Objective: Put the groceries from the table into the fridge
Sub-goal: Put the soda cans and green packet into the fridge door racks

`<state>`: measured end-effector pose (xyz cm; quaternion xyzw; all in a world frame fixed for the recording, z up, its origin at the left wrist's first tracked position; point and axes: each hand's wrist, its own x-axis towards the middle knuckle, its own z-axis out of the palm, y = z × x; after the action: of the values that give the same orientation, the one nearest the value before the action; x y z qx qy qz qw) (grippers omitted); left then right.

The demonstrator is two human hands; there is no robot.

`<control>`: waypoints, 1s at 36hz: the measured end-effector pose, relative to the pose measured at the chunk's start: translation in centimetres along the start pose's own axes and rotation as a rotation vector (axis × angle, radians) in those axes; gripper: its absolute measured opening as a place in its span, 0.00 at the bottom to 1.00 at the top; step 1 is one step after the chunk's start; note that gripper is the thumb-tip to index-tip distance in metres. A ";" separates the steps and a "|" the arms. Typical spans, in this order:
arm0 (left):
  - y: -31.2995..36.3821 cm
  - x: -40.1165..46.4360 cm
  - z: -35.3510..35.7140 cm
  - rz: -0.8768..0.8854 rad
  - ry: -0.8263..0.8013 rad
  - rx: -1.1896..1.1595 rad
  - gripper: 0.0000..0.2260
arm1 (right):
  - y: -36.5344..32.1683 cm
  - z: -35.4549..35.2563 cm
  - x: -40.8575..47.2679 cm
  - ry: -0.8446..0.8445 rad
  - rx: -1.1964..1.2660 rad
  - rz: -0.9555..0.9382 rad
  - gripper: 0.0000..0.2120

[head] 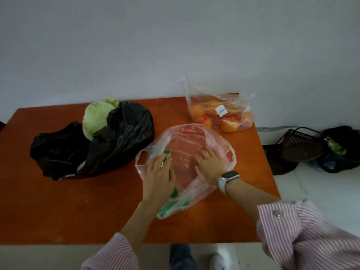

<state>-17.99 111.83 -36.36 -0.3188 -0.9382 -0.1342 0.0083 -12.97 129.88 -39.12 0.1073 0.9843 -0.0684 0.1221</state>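
A thin pinkish plastic bag [187, 145] with green print lies flat and looks empty on the orange table [58, 211]. My left hand [157, 178] presses on its left side, fingers spread. My right hand [210, 164], with a watch on the wrist, lies flat on its right side. A pale green cabbage [95, 117] sticks out of a crumpled black bag [116, 137] at the back left. A clear bag of oranges [220, 115] stands at the back right corner. No fridge is in view.
A grey wall runs behind the table. On the floor to the right sit a dark basket [300, 143] and a dark bag with green scraps [339, 151]. My shoe [218, 260] shows below the table's front edge.
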 end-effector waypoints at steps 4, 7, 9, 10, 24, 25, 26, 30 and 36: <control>-1.5 5.7 1.7 0.160 -0.124 0.022 0.21 | 2.0 0.4 0.6 0.086 0.147 0.229 0.30; -1.3 9.6 3.1 0.334 -0.202 0.069 0.24 | 2.9 0.7 0.6 0.179 0.239 0.328 0.29; -0.6 11.5 4.0 0.432 -0.262 0.101 0.26 | 3.5 1.0 0.6 0.208 0.297 0.360 0.28; -0.3 12.3 4.6 0.471 -0.296 0.109 0.26 | 3.8 1.1 0.5 0.213 0.331 0.374 0.28; 1.4 15.7 12.8 0.527 -0.627 0.137 0.22 | 4.6 1.6 2.0 -0.078 0.374 0.726 0.43; 1.3 15.7 12.9 0.524 -0.623 0.135 0.22 | 4.3 1.7 2.3 -0.079 0.360 0.735 0.42; 1.2 15.8 13.0 0.520 -0.618 0.129 0.22 | 4.2 1.8 2.4 -0.075 0.355 0.730 0.41; 0.5 16.3 12.6 0.479 -0.626 0.097 0.21 | 4.1 1.8 1.4 -0.058 0.491 0.597 0.41; -1.4 16.6 10.4 0.389 -0.582 0.044 0.22 | 3.3 1.4 -0.8 0.192 0.891 0.446 0.38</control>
<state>-31.30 123.34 -45.07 -0.5161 -0.8258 -0.0133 -0.2270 -11.15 132.67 -40.58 0.3625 0.8193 -0.4439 -0.0149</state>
